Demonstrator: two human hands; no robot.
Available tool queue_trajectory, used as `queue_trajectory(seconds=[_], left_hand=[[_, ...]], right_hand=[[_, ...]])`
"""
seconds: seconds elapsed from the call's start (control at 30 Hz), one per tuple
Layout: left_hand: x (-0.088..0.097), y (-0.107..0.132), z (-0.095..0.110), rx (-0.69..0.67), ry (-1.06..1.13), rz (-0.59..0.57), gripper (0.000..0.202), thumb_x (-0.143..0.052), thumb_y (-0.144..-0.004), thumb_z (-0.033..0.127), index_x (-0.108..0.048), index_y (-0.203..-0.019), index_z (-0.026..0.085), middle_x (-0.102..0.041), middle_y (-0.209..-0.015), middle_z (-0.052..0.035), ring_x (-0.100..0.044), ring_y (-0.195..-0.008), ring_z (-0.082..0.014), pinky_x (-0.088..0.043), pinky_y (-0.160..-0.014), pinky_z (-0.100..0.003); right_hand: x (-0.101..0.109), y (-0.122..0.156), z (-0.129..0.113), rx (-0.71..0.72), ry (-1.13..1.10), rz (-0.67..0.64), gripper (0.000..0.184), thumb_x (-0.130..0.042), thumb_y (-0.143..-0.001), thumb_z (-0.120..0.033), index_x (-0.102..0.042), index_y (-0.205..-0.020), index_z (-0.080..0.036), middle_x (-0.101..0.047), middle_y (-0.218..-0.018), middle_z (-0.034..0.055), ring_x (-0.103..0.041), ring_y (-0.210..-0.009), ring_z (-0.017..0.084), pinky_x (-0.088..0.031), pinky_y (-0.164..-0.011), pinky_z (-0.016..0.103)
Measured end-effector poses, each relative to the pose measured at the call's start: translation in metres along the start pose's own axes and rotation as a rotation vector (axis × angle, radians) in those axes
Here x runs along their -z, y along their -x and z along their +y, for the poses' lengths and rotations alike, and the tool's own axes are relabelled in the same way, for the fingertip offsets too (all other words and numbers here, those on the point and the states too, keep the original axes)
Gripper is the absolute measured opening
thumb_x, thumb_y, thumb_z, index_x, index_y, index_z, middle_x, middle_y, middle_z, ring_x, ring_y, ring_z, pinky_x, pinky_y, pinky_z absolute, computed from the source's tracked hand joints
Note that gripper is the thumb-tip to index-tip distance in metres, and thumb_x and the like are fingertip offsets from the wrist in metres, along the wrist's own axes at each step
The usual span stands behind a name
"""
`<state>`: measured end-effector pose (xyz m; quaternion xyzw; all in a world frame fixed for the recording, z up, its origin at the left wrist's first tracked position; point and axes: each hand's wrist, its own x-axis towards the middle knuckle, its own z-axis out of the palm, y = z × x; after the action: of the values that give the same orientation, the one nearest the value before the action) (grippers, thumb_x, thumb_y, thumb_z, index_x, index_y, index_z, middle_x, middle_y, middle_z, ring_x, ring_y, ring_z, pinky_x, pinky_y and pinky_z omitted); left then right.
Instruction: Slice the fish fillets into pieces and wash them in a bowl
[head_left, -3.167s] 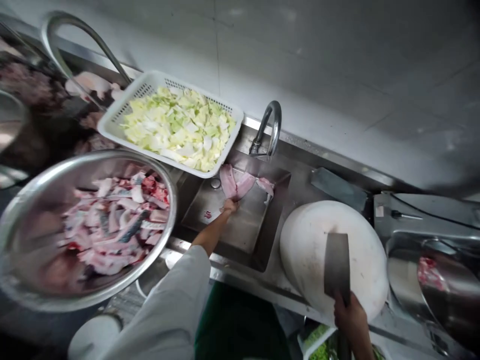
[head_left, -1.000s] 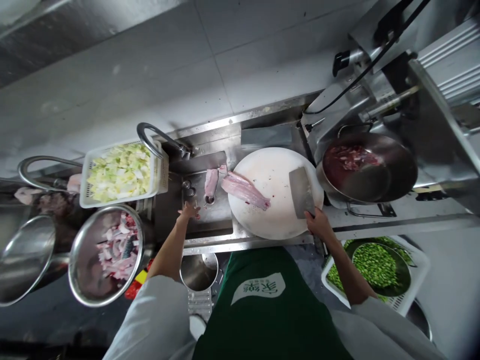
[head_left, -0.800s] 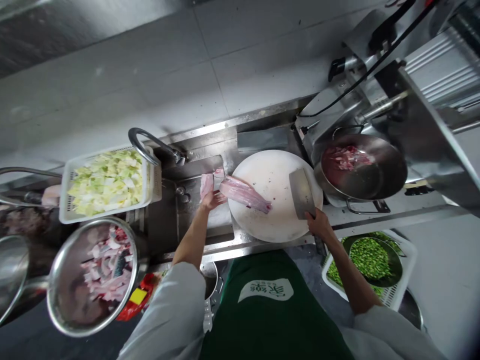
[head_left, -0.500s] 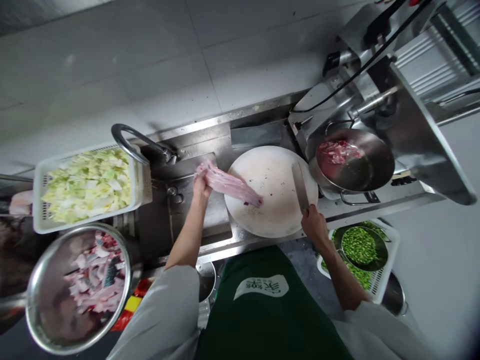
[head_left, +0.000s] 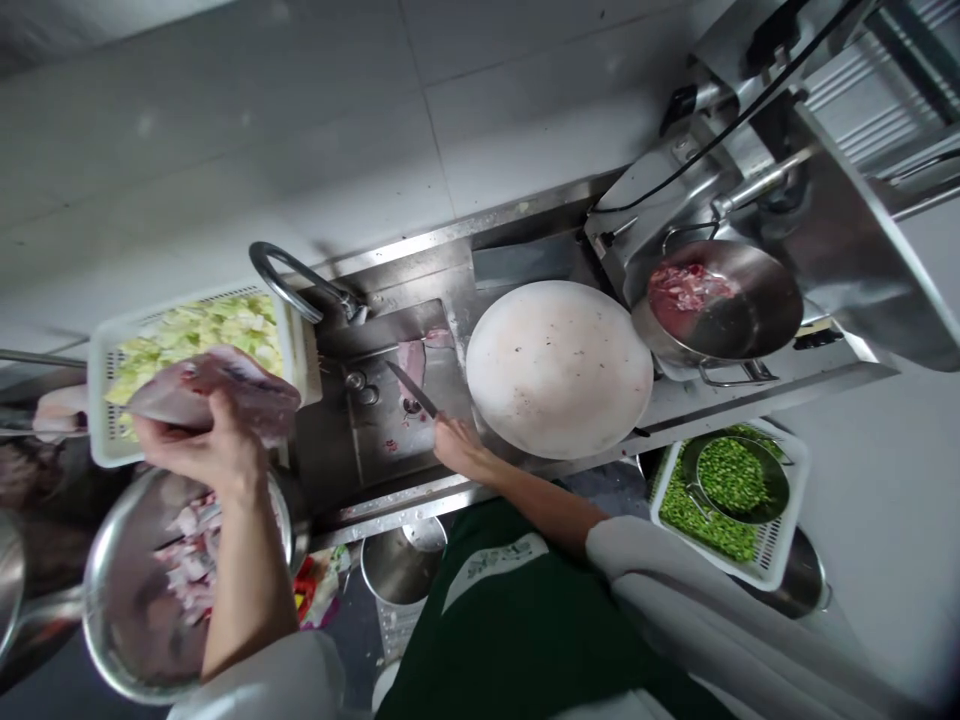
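Head, fillet now lifted, cleaver over sink

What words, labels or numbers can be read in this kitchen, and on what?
White logo patch on the dark green apron: creased and blurred, not readable.
Red and yellow packet: print too small to read.
No text shows on the pink fish fillet in the left hand, nor on the steel cleaver in the right hand.
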<state>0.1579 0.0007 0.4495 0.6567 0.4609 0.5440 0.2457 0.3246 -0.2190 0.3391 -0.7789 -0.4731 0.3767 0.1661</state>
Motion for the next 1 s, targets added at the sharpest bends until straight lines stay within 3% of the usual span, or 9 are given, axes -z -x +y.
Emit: queue_trajectory(seconds=[0.1,0.2,0.37,0.47,0.57,0.67,0.77,0.87,1.0], left_hand=[[0.002,0.005,-0.009,-0.095,0.024,0.073,0.05,-0.086,-0.078,0.06,-0.067,-0.114,0.032,-0.073,-0.126,-0.0002,-0.068,-0.128,-0.0298,-0.048,-0.123,-0.049],[-0.021,0.023,-0.005,0.034,0.211,0.079,0.069,-0.096,-0.065,0.062,-0.062,-0.116,0.029,-0.073,-0.128,-0.0043,-0.068,-0.13,-0.0315,-0.048,-0.124,-0.049],[-0.114,0.079,0.043,0.439,0.672,0.047,0.065,-0.097,-0.066,0.041,-0.063,-0.118,0.022,-0.075,-0.121,-0.006,-0.072,-0.119,-0.0256,-0.055,-0.114,-0.044],[-0.169,0.139,0.069,0.674,0.897,-0.06,0.048,-0.089,-0.074,0.03,-0.067,-0.116,0.022,-0.077,-0.116,-0.0044,-0.073,-0.116,-0.0223,-0.058,-0.108,-0.038],[-0.2,0.208,0.067,0.863,0.875,-0.137,0.034,-0.087,-0.076,0.028,-0.067,-0.102,0.021,-0.077,-0.104,-0.0027,-0.075,-0.103,-0.0192,-0.06,-0.099,-0.034],[-0.203,0.257,0.035,0.875,0.587,-0.178,0.035,-0.091,-0.069,0.024,-0.059,-0.081,0.019,-0.068,-0.079,0.0029,-0.069,-0.077,-0.0132,-0.06,-0.084,-0.029],[-0.182,0.271,-0.007,0.73,0.319,-0.289,0.029,-0.087,-0.073,0.023,-0.058,-0.073,0.018,-0.063,-0.071,0.0032,-0.062,-0.067,-0.0114,-0.055,-0.075,-0.026],[-0.152,0.266,-0.033,0.519,0.116,-0.262,0.015,-0.076,-0.083,0.026,-0.064,-0.079,0.018,-0.066,-0.076,-0.0003,-0.062,-0.07,-0.014,-0.052,-0.073,-0.028],[-0.134,0.276,-0.034,0.172,-0.035,-0.224,0.014,-0.063,-0.097,0.03,-0.068,-0.088,0.019,-0.069,-0.087,-0.0052,-0.065,-0.083,-0.0196,-0.054,-0.082,-0.034]], right_hand=[[0.014,-0.001,-0.002,0.013,-0.001,0.039,0.038,-0.046,-0.1,-0.004,-0.058,-0.136,-0.002,-0.077,-0.11,0.0103,-0.074,-0.104,0.017,-0.047,-0.087,0.023],[0.04,0.016,0.04,-0.124,0.009,0.036,0.032,-0.052,-0.098,-0.004,-0.065,-0.127,-0.006,-0.079,-0.108,0.0134,-0.074,-0.095,0.018,-0.046,-0.078,0.021],[0.087,0.064,0.148,-0.368,0.069,0.247,0.03,-0.043,-0.11,-0.019,-0.069,-0.115,-0.007,-0.077,-0.096,0.0173,-0.072,-0.083,0.022,-0.044,-0.071,0.027],[0.108,0.108,0.205,-0.492,0.099,0.371,0.031,-0.044,-0.11,-0.025,-0.07,-0.109,-0.01,-0.074,-0.085,0.0146,-0.069,-0.075,0.023,-0.039,-0.067,0.029],[0.12,0.153,0.244,-0.577,0.152,0.495,0.028,-0.047,-0.108,-0.027,-0.071,-0.104,-0.012,-0.073,-0.083,0.0143,-0.067,-0.073,0.024,-0.035,-0.066,0.03],[0.129,0.182,0.264,-0.613,0.165,0.553,0.027,-0.048,-0.107,-0.028,-0.07,-0.103,-0.014,-0.072,-0.08,0.0137,-0.066,-0.071,0.025,-0.035,-0.066,0.031],[0.14,0.177,0.266,-0.548,0.128,0.543,0.03,-0.046,-0.108,-0.031,-0.07,-0.108,-0.014,-0.073,-0.079,0.0135,-0.067,-0.073,0.026,-0.04,-0.068,0.032],[0.153,0.131,0.246,-0.422,0.135,0.501,0.034,-0.045,-0.107,-0.031,-0.071,-0.118,-0.01,-0.077,-0.091,0.018,-0.072,-0.085,0.03,-0.047,-0.076,0.033],[0.149,0.026,0.185,-0.124,0.074,0.332,0.035,-0.049,-0.108,-0.031,-0.075,-0.118,-0.011,-0.079,-0.111,0.0168,-0.073,-0.107,0.03,-0.051,-0.089,0.03]])
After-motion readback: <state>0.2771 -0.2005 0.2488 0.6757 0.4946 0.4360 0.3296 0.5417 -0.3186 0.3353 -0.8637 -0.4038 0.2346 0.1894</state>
